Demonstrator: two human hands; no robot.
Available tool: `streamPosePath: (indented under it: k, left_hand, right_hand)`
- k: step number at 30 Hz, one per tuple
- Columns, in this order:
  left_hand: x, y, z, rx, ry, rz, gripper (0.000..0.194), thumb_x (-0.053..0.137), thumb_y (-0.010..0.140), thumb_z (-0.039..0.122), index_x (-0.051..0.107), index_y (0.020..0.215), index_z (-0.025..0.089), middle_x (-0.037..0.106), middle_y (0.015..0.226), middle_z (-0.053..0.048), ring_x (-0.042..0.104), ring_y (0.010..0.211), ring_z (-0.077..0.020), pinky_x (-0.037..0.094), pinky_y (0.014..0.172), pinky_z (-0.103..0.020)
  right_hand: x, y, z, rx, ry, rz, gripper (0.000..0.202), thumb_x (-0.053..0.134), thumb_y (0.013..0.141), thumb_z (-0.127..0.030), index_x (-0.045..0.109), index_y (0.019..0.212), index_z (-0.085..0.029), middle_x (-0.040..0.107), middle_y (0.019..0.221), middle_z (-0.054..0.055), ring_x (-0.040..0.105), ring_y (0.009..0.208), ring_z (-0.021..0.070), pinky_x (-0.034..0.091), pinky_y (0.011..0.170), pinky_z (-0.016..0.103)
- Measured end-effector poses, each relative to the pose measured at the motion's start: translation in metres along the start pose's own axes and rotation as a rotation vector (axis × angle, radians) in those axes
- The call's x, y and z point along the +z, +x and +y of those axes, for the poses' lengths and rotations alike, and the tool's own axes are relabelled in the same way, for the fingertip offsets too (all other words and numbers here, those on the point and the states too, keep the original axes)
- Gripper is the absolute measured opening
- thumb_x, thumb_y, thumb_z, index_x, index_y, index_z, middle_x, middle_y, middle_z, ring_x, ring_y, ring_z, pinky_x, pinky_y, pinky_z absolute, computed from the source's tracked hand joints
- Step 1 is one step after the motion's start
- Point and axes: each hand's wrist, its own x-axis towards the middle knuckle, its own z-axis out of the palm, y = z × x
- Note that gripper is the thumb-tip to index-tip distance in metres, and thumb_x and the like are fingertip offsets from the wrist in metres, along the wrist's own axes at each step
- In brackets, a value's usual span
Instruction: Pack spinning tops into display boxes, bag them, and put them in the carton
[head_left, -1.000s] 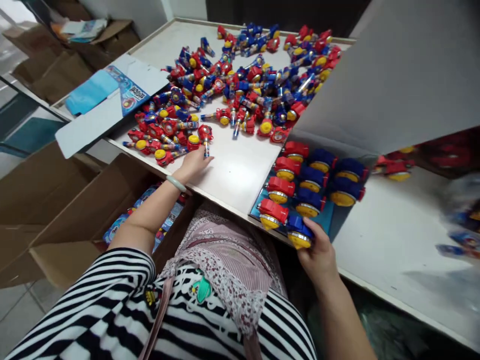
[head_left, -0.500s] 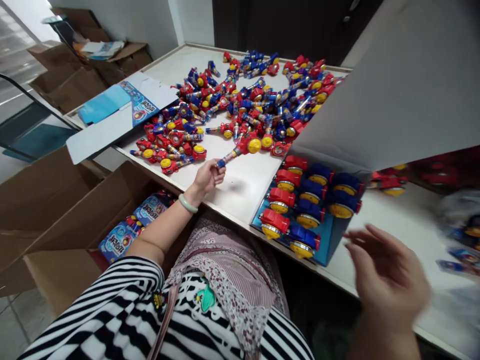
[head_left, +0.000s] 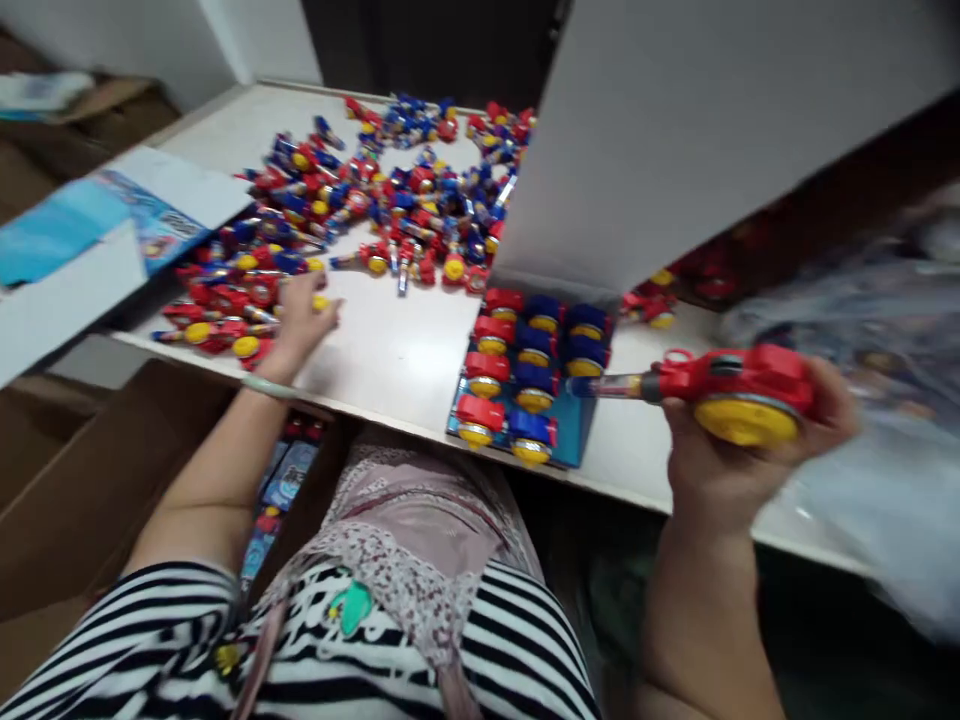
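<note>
My right hand (head_left: 720, 465) is closed around a red toy (head_left: 750, 375) with a yellow domed disc and a clear, blue-tipped tube. The tube points left, over the right side of a display box (head_left: 581, 440). Rows of red and blue toys (head_left: 534, 385) stand in that box, yellow discs facing me; its front right part shows bare blue floor. My left hand (head_left: 304, 320), fingers apart, is at the near right edge of a heap of loose toys (head_left: 247, 290). A yellow disc shows between its fingers, and I see no grip on it.
The box's tall white lid (head_left: 637, 150) stands up behind it and blocks part of the table. A flattened blue-and-white box (head_left: 97, 230) lies at the left. Below the table edge, a brown carton (head_left: 112, 470) holds packed blue boxes. Clear plastic bags (head_left: 847, 400) lie at the right.
The toy that was in my left hand is gone from it, and that hand has moved left to the heap. My right hand, empty before, now holds a red toy. The view has swung right.
</note>
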Motion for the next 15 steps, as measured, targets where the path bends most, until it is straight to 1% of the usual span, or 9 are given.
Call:
streamPosePath:
  k: [1,2,4,6,8,11,13,15]
  left_hand:
    - [-0.009,0.012,-0.017,0.009,0.054,-0.018,0.039,0.075,0.069,0.036,0.052,0.096,0.021,0.055,0.105,-0.004,0.035,0.128,-0.0294,0.018,0.119,-0.051]
    - [-0.015,0.022,-0.033,0.062,0.213,-0.052,0.042,0.075,0.068,0.04,0.052,0.097,0.022,0.055,0.108,-0.003,0.034,0.128,-0.031,0.018,0.119,-0.053]
    - [-0.017,0.034,-0.06,0.099,0.431,-0.176,0.045,0.075,0.066,0.042,0.051,0.099,0.022,0.054,0.115,-0.004,0.035,0.126,-0.0344,0.026,0.114,-0.055]
    - [-0.014,0.035,-0.073,0.14,0.584,-0.27,0.039,0.068,0.071,0.043,0.051,0.1,0.023,0.052,0.118,-0.005,0.039,0.123,-0.0352,0.033,0.108,-0.053]
    - [-0.011,0.03,-0.072,0.17,0.66,-0.28,0.032,0.061,0.076,0.043,0.051,0.1,0.025,0.052,0.113,-0.005,0.042,0.118,-0.0342,0.037,0.105,-0.052]
    - [-0.007,0.021,-0.053,0.181,0.617,-0.213,0.032,0.06,0.079,0.048,0.053,0.104,0.03,0.053,0.104,-0.003,0.046,0.114,-0.0314,0.041,0.103,-0.05]
    - [-0.001,0.018,-0.036,0.142,0.459,-0.109,0.037,0.067,0.077,0.052,0.057,0.106,0.032,0.057,0.101,0.001,0.051,0.107,-0.0265,0.045,0.099,-0.046]
    - [0.007,0.017,-0.018,0.054,0.158,0.003,0.04,0.077,0.07,0.049,0.061,0.101,0.03,0.061,0.094,0.005,0.055,0.091,-0.0191,0.049,0.09,-0.039]
  right_hand:
    - [-0.012,-0.01,0.013,0.002,-0.029,-0.045,0.079,0.086,0.075,-0.036,0.049,0.144,-0.038,0.054,0.134,0.006,0.06,0.122,0.0281,0.048,0.111,0.045]
    - [-0.021,-0.023,0.024,0.02,-0.053,-0.105,0.077,0.085,0.077,-0.036,0.048,0.145,-0.037,0.056,0.133,0.007,0.063,0.118,0.027,0.052,0.105,0.044]
    - [-0.027,-0.048,0.043,0.079,-0.103,-0.217,0.069,0.078,0.082,-0.038,0.047,0.144,-0.032,0.059,0.131,0.009,0.065,0.115,0.0266,0.057,0.098,0.045]
    - [-0.024,-0.069,0.054,0.122,-0.142,-0.278,0.06,0.071,0.086,-0.04,0.048,0.141,-0.026,0.062,0.128,0.011,0.066,0.114,0.0267,0.059,0.095,0.045]
    - [-0.018,-0.079,0.056,0.143,-0.158,-0.312,0.056,0.066,0.088,-0.039,0.048,0.14,-0.024,0.065,0.125,0.013,0.067,0.112,0.0261,0.059,0.095,0.043]
    - [-0.017,-0.075,0.052,0.107,-0.109,-0.422,0.055,0.062,0.089,-0.031,0.046,0.142,-0.025,0.065,0.127,0.012,0.067,0.113,0.0252,0.06,0.094,0.042]
    - [-0.018,-0.067,0.05,0.085,-0.067,-0.503,0.054,0.059,0.09,-0.028,0.046,0.142,-0.026,0.065,0.128,0.011,0.067,0.115,0.0251,0.059,0.096,0.042]
    - [-0.017,-0.059,0.052,0.126,-0.068,-0.532,0.054,0.058,0.089,-0.029,0.047,0.142,-0.026,0.065,0.129,0.011,0.065,0.119,0.026,0.058,0.099,0.043]
